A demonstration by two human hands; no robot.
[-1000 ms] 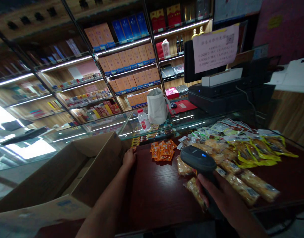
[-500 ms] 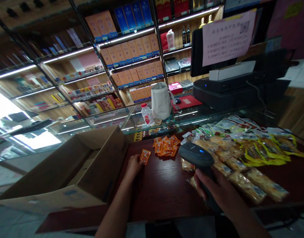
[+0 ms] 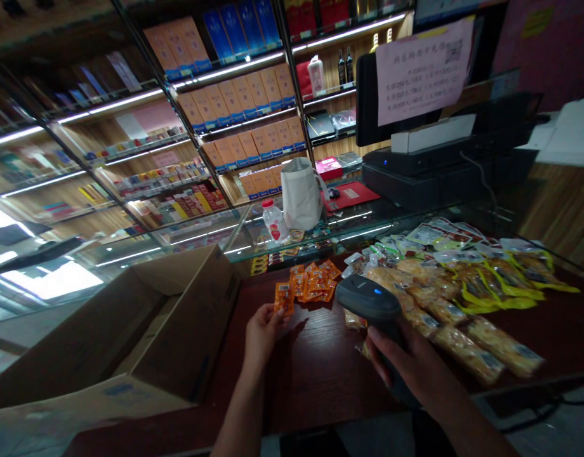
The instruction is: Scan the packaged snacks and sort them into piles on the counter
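Observation:
Between the thumb and fingers of my left hand (image 3: 263,333) is a small orange snack packet (image 3: 283,296), held up with its barcode showing. Just behind it lies a pile of similar orange packets (image 3: 317,282) on the dark red-brown table (image 3: 311,368). My right hand (image 3: 411,355) is wrapped round the grip of a dark barcode scanner (image 3: 369,298), whose blue light is lit. The scanner's head points toward the left, on the side of the held packet. Under and beyond my right hand lie clear-wrapped pastries (image 3: 468,352), partly covered by the scanner.
An open cardboard box (image 3: 178,343) stands at the left. Yellow-edged food packs (image 3: 492,279) lie at the right. Behind are a glass counter with a red-capped bottle (image 3: 274,222), a white bag (image 3: 301,193) and a monitor with a pink sign (image 3: 420,73). Stocked shelves (image 3: 235,101) line the back.
My left hand has lifted the orange packet off the table and turned it, so its barcode now shows. My right hand keeps holding the scanner. The view has shifted slightly.

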